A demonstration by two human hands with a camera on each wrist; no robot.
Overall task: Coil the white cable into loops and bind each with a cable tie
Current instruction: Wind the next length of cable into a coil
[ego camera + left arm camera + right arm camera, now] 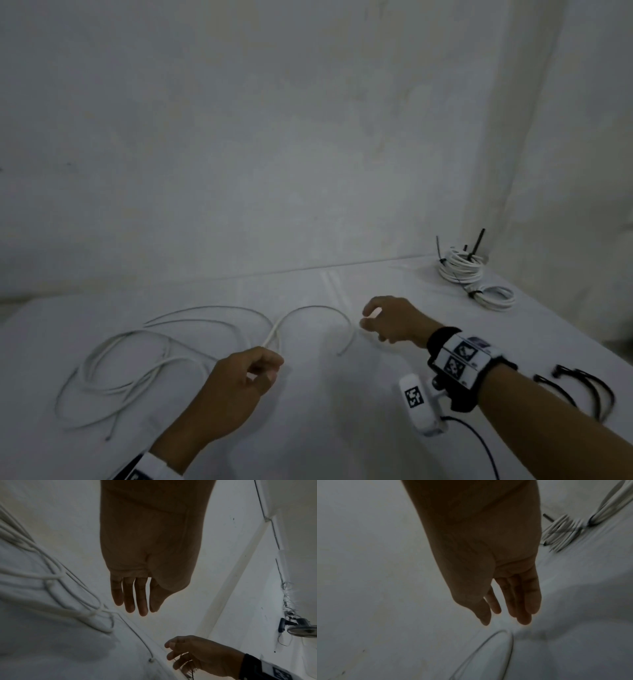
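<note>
Looking down from the head view, your white cable (178, 346) sprawls loose on the table (342, 428), left hand (239, 380) just beside it. Left wrist view: fingers (128, 595) relaxed, holding nothing. Right wrist view: right hand (496, 574) slack above the cable's arc.

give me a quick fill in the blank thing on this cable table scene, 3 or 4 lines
1. The loose cable sprawled on the table is ____ in colour.
2. The finished coils at the far right are bound with ____ cable ties.
3. The spare cable ties lie beside the person's ____ forearm.
4. The wristband with square printed markers is seen on the ____ wrist.

Missing words: white; black; right; right
</note>
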